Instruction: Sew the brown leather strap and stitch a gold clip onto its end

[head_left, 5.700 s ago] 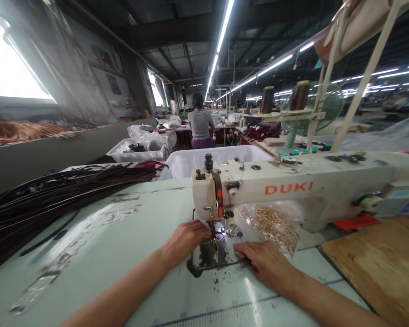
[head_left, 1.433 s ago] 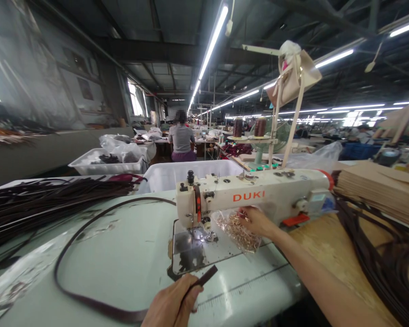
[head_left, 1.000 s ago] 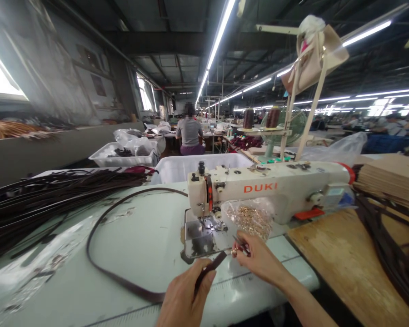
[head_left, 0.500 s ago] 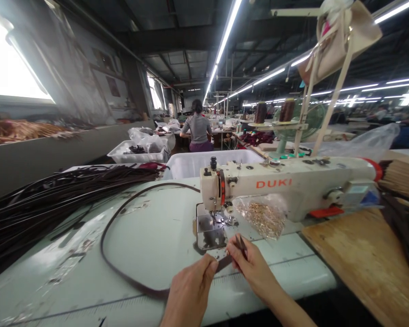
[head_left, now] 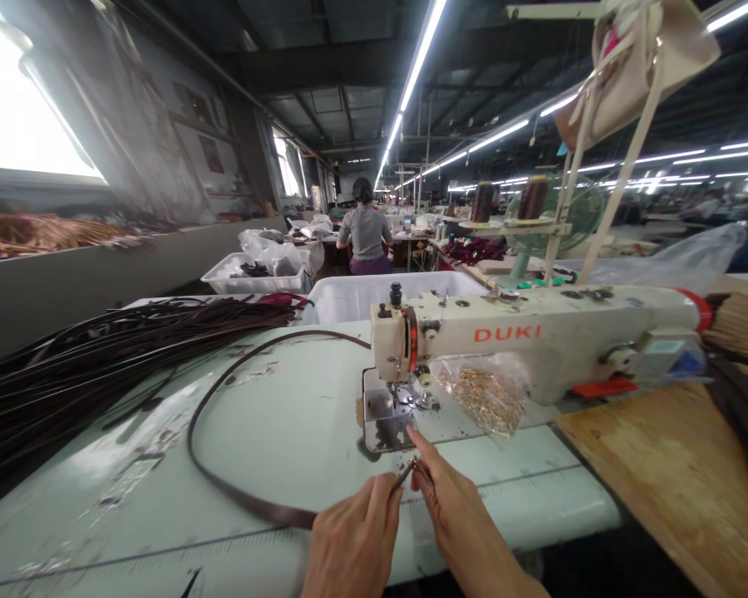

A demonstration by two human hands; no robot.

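Observation:
A long dark brown strap (head_left: 194,440) loops over the pale green sewing table, passing behind the sewing machine's head and back to my hands. My left hand (head_left: 352,531) pinches it close to one end, thumb and fingers pressed together. Touching that end, my right hand (head_left: 452,507) has its thumb and lower fingers closed on it, while the index finger points out toward the needle plate (head_left: 390,432). A tiny shiny piece shows at the fingertips, too small to name. The white sewing machine (head_left: 536,332) stands just beyond my hands, its needle area uncovered.
A clear bag of small gold-coloured metal parts (head_left: 483,397) lies under the machine arm. Many dark straps (head_left: 130,357) are piled at left. A wooden board (head_left: 648,473) is at right. White bins (head_left: 342,299) stand behind the table; a person (head_left: 366,228) sits farther off.
My right hand has turned and its index finger has straightened forward. The dark pointed pieces that stuck up from it are out of sight. Both hands are closer together.

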